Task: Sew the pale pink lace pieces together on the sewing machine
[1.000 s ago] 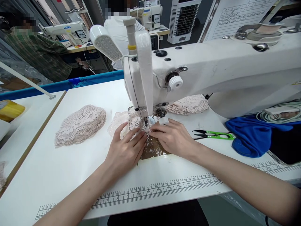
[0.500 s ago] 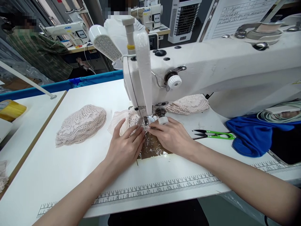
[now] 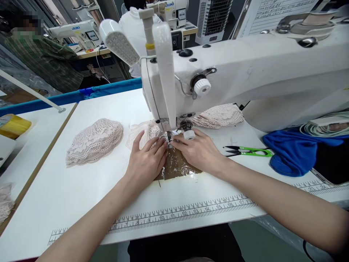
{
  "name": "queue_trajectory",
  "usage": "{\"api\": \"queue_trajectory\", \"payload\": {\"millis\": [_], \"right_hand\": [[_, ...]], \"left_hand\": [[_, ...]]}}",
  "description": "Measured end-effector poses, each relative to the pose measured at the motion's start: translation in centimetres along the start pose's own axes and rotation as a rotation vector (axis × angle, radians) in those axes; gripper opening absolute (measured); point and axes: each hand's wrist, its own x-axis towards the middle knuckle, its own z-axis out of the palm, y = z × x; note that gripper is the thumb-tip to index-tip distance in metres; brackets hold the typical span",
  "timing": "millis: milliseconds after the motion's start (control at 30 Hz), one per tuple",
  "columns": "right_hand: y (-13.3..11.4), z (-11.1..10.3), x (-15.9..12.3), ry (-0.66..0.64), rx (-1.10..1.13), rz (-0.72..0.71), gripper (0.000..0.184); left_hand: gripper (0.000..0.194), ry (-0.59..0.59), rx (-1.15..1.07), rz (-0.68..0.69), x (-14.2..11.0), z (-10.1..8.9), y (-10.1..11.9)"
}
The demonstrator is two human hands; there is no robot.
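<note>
A piece of pale pink lace [image 3: 144,131] lies under the needle area of a white sewing machine [image 3: 245,71], partly hidden by the machine head and my fingers. My left hand [image 3: 145,160] rests on the lace with its fingers stretched out and the thumb apart, fingertips just left of the presser foot [image 3: 169,137]. On the other side, my right hand [image 3: 203,151] has its fingers drawn together at the lace edge beside the foot; their tips are partly hidden. Between both hands shows a brown, shiny covered plate [image 3: 176,165].
Lace stacks lie to the left [image 3: 95,142] and behind the needle [image 3: 219,115]. Green-handled thread snips [image 3: 252,151] and a blue cloth [image 3: 291,151] are at the right. A printed ruler [image 3: 163,215] runs along the front edge. Two people sit beyond the table.
The view has shifted slightly. Less lace shows between my fingertips in front of the presser foot. Both hands keep nearly the same place around it.
</note>
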Motion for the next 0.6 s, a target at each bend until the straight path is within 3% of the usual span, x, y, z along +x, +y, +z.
{"api": "queue_trajectory", "payload": {"millis": [267, 600], "right_hand": [[0.2, -0.2, -0.2, 0.064, 0.026, 0.007, 0.035], [0.1, -0.9, -0.2, 0.020, 0.027, 0.025, 0.035]], "left_hand": [[0.030, -0.056, -0.030, -0.061, 0.1, 0.5, -0.5], [0.033, -0.091, -0.089, -0.157, -0.4, 0.7, -1.1]]}}
